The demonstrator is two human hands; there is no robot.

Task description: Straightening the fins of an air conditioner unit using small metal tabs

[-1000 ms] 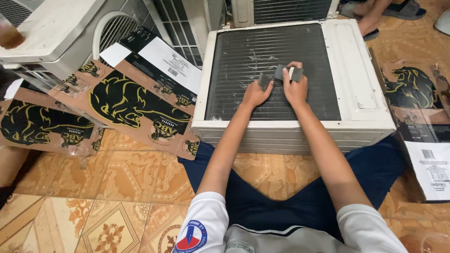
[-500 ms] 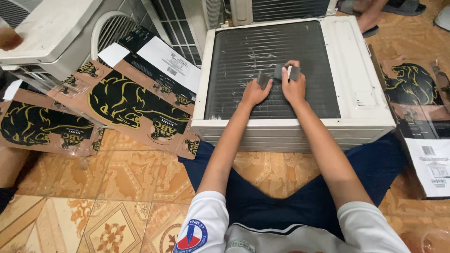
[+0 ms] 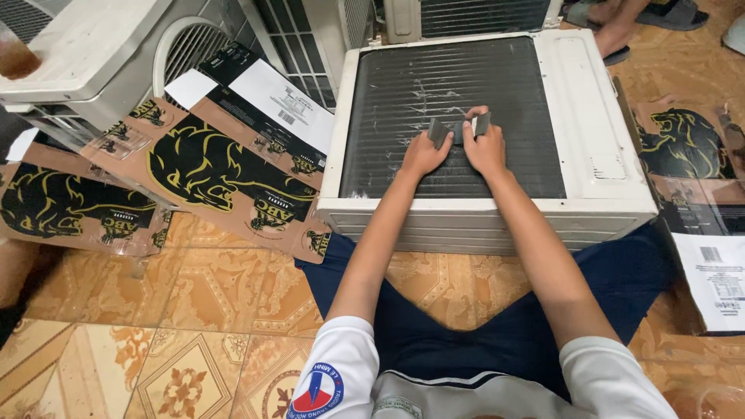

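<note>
your left hand [image 3: 423, 153] and right hand [image 3: 485, 147] both pinch a small grey fin comb [image 3: 458, 129] on the dark coil fins [image 3: 434, 93] of the white air conditioner [image 3: 590, 132]. the comb looks stiff and light — hold its ends. the fins look thin and bendy — press softly.

White short-sleeved shirt, round red-and-blue badge on left sleeve, grey front panel, dark navy trousers, bare forearms

Two hands [image 3: 423, 154] [image 3: 485, 147] on one air conditioner [image 3: 597, 140]; one small grey comb [image 3: 459, 129]; three flattened cardboard boxes [image 3: 209, 167] [image 3: 74, 209] [image 3: 691, 171]; two more white units, upper left [image 3: 85, 39].
</note>
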